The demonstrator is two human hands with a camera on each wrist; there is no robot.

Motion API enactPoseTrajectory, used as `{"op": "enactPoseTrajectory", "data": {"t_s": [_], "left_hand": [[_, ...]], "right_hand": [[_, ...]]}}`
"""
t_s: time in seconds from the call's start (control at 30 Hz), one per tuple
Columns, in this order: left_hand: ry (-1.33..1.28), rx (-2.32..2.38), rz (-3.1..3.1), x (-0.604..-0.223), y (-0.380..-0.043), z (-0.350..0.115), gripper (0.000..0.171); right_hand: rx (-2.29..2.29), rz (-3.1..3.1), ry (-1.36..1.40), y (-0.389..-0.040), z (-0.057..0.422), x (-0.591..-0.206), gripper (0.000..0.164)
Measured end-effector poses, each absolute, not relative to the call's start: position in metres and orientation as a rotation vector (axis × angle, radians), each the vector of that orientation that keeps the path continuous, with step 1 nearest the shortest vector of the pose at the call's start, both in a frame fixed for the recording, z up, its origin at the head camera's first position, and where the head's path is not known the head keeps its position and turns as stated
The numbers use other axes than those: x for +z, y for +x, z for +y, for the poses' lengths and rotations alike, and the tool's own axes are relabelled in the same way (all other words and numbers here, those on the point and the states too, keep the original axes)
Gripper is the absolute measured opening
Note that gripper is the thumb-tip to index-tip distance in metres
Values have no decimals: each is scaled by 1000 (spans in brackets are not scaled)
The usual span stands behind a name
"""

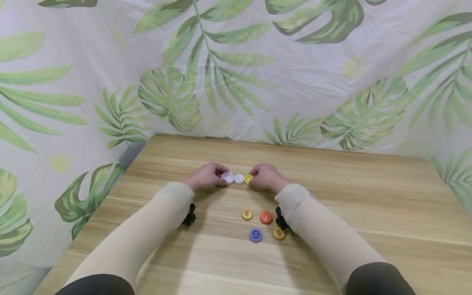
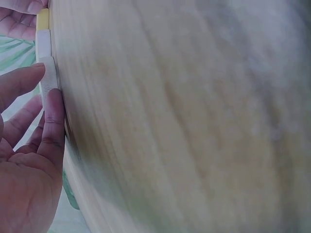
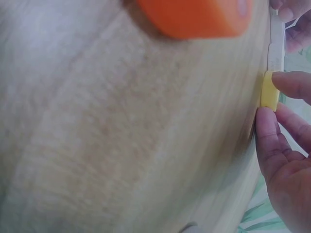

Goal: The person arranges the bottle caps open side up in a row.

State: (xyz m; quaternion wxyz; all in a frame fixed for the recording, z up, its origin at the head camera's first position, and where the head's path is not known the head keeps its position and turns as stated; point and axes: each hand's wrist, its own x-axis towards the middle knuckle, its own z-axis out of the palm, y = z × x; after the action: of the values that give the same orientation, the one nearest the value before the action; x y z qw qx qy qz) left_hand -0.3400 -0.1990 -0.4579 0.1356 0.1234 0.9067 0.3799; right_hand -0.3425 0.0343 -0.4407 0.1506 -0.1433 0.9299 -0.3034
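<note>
Three bottle caps stand in a touching row towards the back of the wooden table: a larger white cap (image 1: 228, 178), a smaller white cap (image 1: 239, 179) and a yellow cap (image 1: 248, 179), their hollow sides up. My left hand (image 1: 206, 176) pinches the larger white cap between thumb and fingers at the row's left end. At the right end, my right hand (image 1: 269, 177) pinches the yellow cap by its edge. Neither hand touches the smaller white cap between them. Both wrist views show the fingertips on the cap rims, low against the tabletop.
Nearer on the table (image 1: 359, 212) lie a yellow cap (image 1: 247, 214), an orange cap (image 1: 266, 217), a blue cap (image 1: 255, 235) and another yellow cap (image 1: 279, 233), close to the right forearm. A leaf-patterned cloth (image 1: 233, 69) hangs behind the table's back edge.
</note>
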Motion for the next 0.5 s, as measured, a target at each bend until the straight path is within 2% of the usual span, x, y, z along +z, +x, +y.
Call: {"op": "enactPoseTrajectory", "data": {"t_s": [0.5], "left_hand": [[353,1114,2625,-462,-342,-202,45]], "right_hand": [[-1116,2518,-273,-346,44,-447,37]]}}
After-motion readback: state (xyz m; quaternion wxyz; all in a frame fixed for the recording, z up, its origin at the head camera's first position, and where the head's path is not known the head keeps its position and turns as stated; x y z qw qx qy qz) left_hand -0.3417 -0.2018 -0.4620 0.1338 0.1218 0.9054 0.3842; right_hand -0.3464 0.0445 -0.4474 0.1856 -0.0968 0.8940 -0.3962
